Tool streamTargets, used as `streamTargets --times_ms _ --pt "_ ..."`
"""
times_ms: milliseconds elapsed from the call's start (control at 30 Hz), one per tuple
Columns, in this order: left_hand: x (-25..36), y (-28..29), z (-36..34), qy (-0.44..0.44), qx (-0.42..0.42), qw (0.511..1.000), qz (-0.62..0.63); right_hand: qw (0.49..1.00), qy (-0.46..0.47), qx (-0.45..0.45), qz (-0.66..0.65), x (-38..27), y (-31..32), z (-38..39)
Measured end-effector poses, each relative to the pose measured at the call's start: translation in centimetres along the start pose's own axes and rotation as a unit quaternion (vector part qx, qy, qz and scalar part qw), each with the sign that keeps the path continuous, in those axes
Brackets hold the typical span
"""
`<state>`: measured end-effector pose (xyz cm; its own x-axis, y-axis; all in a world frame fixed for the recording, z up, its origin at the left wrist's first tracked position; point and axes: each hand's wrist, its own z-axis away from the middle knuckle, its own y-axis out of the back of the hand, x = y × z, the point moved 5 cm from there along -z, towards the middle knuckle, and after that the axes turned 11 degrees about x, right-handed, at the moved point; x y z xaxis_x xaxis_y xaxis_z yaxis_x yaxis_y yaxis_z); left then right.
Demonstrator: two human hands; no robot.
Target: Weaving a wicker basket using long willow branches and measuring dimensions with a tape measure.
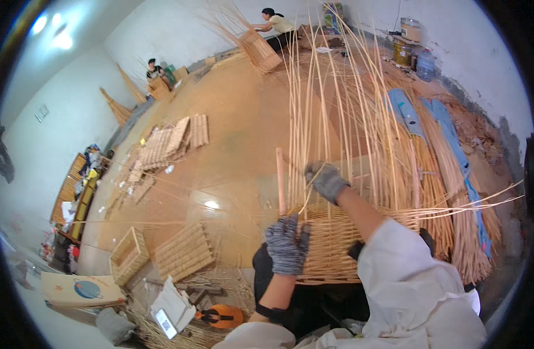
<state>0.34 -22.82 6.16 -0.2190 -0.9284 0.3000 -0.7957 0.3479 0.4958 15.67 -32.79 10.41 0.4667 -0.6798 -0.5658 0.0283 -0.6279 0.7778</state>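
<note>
A half-woven wicker basket (331, 250) lies across my lap, its pale upright stakes (306, 116) rising tall from the woven wall. A thicker post (280, 183) stands at its left corner. My left hand (287, 244), in a grey knit glove, is closed on the basket's upper left corner beside that post. Just above the woven edge, my right hand (328, 181), gloved too, is closed around a thin wicker strand that bends down to the weave near my left fingers. Several loose strand ends (476, 205) stick out to the right.
Bundles of wicker rods (453, 192) and blue cloth (403, 110) lie at the right. Woven panels (184, 251), a small wooden frame (129, 256), an orange-handled tool (220, 316) and a phone (165, 323) lie at the left. Two people work with baskets farther back.
</note>
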Motion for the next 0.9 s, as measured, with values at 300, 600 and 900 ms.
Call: streamTargets --times_ms 300,600,900 --pt "0.8 0.3 0.7 0.102 -0.023 0.991 -0.087 0.756 -0.292 0.242 -0.534 8.3 -2.4 11.7" --pt "8.8 -5.9 -0.6 0.044 -0.411 0.902 -0.129 0.909 -0.186 0.228 -0.294 11.7 0.4 4.0" --pt "14.5 -8.8 -0.5 -0.049 -0.441 0.896 -0.029 0.946 -0.173 0.245 -0.121 13.4 10.9 14.8"
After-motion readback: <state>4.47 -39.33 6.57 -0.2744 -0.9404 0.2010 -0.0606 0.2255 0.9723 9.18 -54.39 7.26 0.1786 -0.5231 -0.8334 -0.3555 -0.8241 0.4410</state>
